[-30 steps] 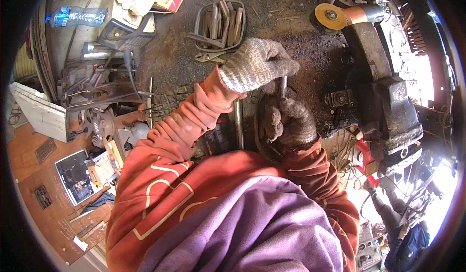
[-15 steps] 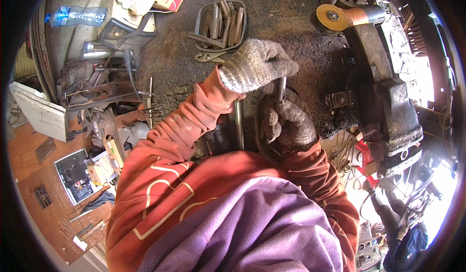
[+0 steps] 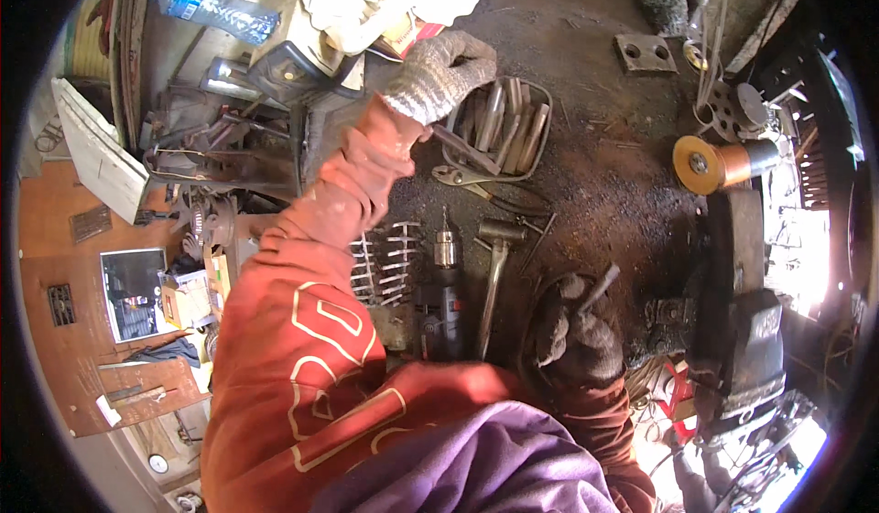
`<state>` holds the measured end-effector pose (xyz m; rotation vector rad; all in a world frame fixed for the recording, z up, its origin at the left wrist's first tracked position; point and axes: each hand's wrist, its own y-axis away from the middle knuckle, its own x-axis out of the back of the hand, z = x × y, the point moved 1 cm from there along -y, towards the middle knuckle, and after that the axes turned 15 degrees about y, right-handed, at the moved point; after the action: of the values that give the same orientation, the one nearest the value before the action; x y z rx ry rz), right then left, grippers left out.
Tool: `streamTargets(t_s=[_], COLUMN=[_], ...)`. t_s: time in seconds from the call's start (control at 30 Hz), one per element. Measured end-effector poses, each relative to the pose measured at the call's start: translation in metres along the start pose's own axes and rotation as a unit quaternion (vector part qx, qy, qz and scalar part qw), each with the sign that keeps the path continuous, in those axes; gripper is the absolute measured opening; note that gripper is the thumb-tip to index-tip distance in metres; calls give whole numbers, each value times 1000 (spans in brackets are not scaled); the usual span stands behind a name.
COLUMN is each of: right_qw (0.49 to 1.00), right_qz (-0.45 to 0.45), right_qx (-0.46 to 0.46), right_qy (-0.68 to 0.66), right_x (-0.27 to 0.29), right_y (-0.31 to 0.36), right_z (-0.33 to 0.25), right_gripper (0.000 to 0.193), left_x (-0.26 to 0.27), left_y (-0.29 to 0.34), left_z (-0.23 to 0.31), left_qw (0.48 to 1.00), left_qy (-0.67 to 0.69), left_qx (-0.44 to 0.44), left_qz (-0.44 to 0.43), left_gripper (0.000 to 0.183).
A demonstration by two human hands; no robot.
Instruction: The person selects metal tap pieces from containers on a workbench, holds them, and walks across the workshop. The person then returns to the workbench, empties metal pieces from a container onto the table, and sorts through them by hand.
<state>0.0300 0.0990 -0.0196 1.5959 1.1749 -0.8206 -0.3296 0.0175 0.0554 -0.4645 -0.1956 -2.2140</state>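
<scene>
My left hand (image 3: 446,72), in a striped knit glove, is over the far left edge of a small tub (image 3: 548,138) of short metal bars (image 3: 513,124). Its fingers are bent together and their tips are hidden, so what they hold, if anything, does not show. Near the front, my gloved right hand (image 3: 586,339) is closed round a short metal rod (image 3: 601,286), whose free end points up and right. That hand is above a dark round object, partly covered. Pliers (image 3: 476,182) lie just in front of the tub.
A hammer (image 3: 496,270) and a drill (image 3: 442,302) lie between my arms, beside several twisted metal strips (image 3: 396,266). At right are an angle grinder (image 3: 723,163) and a bulky vise (image 3: 742,330). A plastic bottle (image 3: 220,11) lies at the far left.
My left hand has moved away from the rod, leftward and up to the tub. My right hand keeps the rod, now tilted, and sits lower right in view. The view has shifted.
</scene>
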Motion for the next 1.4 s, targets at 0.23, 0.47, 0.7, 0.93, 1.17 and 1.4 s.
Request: streamTargets(t_s=[0.23, 0.47, 0.7, 0.93, 1.17, 1.4], right_qw=[999, 993, 998, 997, 994, 993], right_qz=[-5, 12, -19, -32, -29, -26], right_qx=[-17, -5, -19, -27, -94, -108], right_qy=[50, 113, 62, 60, 45, 40], right_x=[13, 9, 13, 7, 10, 5], right_y=[-8, -11, -12, -10, -12, -14], right_z=[0, -6, -12, -16, -21, -27], right_gripper=[45, 45, 44, 41, 40, 39], left_x=[-14, -3, -16, -9, -16, 0], left_y=[2, 5, 8, 5, -16, 43], left_z=[-49, -55, -48, -50, -44, -44], left_qw=[971, 967, 976, 989, 964, 978], left_qy=[-192, -179, -134, -44, -129, -25], left_qx=[-43, -38, -130, -47, -60, -83], left_qz=[-136, -177, -114, -132, -223, -189], left_gripper=[86, 93, 61, 63, 60, 33])
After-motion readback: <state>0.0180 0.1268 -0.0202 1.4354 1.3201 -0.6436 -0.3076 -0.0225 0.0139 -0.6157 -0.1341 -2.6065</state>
